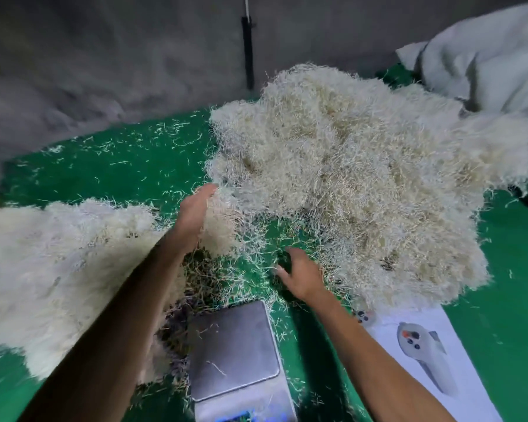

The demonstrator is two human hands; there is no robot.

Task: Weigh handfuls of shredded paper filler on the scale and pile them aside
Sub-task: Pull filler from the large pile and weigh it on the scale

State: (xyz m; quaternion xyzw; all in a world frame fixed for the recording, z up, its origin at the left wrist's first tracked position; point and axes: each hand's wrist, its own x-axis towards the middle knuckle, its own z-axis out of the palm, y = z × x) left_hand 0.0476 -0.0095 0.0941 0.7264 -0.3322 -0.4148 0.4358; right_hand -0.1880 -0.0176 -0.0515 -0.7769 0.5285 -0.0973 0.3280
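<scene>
While filler (342, 178) litters the green mat (119, 166) by a grey wall (104, 56), both hands' fingers spread apart.

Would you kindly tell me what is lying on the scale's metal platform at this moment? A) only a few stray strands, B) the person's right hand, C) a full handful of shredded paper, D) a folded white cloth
A: the scale platform is nearly bare, with only a few stray strands lying on it, while both hands are up at the big pile.
</scene>
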